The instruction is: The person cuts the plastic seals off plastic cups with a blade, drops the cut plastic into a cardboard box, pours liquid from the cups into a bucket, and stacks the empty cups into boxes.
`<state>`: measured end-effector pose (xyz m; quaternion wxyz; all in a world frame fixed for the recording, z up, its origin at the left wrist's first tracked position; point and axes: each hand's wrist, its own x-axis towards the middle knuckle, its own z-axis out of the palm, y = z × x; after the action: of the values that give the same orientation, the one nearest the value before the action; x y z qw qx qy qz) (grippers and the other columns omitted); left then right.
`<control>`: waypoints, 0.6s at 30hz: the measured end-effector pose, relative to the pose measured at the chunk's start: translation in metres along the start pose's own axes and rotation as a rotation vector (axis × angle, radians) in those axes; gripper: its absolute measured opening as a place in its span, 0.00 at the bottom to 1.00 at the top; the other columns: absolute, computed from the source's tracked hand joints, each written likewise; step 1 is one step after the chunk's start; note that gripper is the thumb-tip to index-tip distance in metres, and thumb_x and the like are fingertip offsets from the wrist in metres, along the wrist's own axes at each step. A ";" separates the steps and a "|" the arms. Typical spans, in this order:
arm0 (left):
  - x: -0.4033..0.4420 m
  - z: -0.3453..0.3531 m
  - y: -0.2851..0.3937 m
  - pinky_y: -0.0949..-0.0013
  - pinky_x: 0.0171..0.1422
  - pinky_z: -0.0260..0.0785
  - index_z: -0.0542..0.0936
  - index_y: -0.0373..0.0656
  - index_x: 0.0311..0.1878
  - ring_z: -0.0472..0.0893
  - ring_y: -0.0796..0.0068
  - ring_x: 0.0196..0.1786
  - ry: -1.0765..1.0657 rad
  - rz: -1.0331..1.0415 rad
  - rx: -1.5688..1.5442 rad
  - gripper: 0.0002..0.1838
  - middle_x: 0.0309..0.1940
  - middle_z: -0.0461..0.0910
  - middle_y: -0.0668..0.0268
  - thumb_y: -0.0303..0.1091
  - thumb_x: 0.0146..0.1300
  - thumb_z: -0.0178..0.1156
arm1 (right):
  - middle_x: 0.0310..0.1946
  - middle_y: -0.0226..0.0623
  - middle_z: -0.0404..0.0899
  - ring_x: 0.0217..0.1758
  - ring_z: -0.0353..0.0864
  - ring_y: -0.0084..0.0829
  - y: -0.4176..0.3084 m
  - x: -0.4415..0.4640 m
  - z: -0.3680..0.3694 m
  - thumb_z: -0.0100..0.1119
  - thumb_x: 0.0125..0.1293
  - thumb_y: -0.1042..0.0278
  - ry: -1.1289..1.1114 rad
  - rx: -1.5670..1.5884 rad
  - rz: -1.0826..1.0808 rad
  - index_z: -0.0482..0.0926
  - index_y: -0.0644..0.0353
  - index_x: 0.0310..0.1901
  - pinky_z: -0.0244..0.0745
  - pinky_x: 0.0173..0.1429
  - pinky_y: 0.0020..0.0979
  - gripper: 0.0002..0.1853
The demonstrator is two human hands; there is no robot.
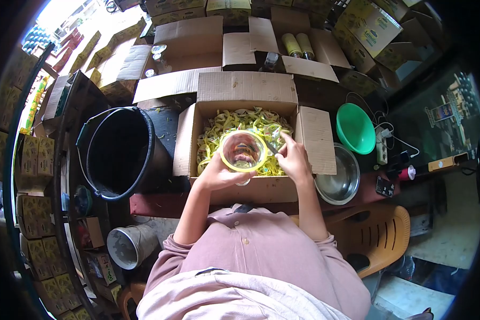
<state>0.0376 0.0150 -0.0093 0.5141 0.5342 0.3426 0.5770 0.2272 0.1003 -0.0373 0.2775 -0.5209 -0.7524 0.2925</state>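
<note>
My left hand point(218, 173) is wrapped round the lower left side of a clear round container point(243, 151) with a yellow rim, held above an open cardboard box point(247, 87). Yellow-green strips point(232, 119) fill the box. To the right of the container, my right hand point(293, 159) grips a thin dark tool point(272, 149), its tip close to the yellow rim. The tool's exact kind is hard to make out.
A black bucket point(154, 154) stands left of the box. On the right are a green bowl point(356, 128) and a metal bowl point(338, 176). Open cartons point(188, 42) lie beyond; a brown chair point(378, 234) and a grey bucket point(132, 247) are nearer.
</note>
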 end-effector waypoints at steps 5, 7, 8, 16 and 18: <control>-0.002 -0.011 0.000 0.73 0.49 0.67 0.61 0.40 0.57 0.68 0.77 0.52 0.057 -0.017 -0.001 0.36 0.50 0.64 0.63 0.26 0.43 0.67 | 0.25 0.35 0.80 0.29 0.79 0.25 0.021 0.003 0.000 0.63 0.47 0.76 -0.025 0.195 0.102 0.76 0.62 0.44 0.72 0.37 0.25 0.19; 0.000 -0.014 -0.001 0.72 0.50 0.67 0.60 0.40 0.57 0.68 0.76 0.52 0.075 -0.021 0.020 0.36 0.50 0.64 0.63 0.26 0.43 0.67 | 0.29 0.33 0.80 0.32 0.78 0.23 0.034 0.009 0.004 0.62 0.51 0.75 -0.111 0.592 0.169 0.76 0.64 0.41 0.73 0.40 0.24 0.14; 0.001 -0.014 -0.003 0.72 0.50 0.67 0.61 0.41 0.57 0.68 0.76 0.53 0.086 0.000 0.025 0.36 0.50 0.64 0.63 0.25 0.43 0.67 | 0.31 0.33 0.79 0.35 0.79 0.25 0.041 0.006 0.000 0.59 0.55 0.76 -0.154 0.867 0.228 0.76 0.64 0.40 0.73 0.43 0.25 0.10; 0.001 -0.015 -0.009 0.70 0.51 0.66 0.59 0.41 0.57 0.67 0.74 0.54 0.096 0.009 -0.021 0.36 0.52 0.62 0.63 0.23 0.44 0.66 | 0.31 0.34 0.78 0.47 0.77 0.31 0.016 0.002 -0.025 0.51 0.59 0.79 -0.385 1.967 0.167 0.75 0.58 0.39 0.70 0.56 0.40 0.08; 0.000 -0.011 -0.014 0.69 0.52 0.66 0.59 0.42 0.58 0.67 0.74 0.55 0.117 0.018 -0.082 0.36 0.53 0.61 0.63 0.23 0.45 0.65 | 0.31 0.33 0.78 0.44 0.78 0.29 0.013 0.000 -0.023 0.52 0.58 0.81 -0.288 1.688 0.118 0.74 0.59 0.39 0.72 0.53 0.35 0.08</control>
<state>0.0303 0.0199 -0.0242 0.5093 0.4811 0.3433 0.6256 0.2519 0.1075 -0.0314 0.4582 -0.1361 -0.2824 0.8317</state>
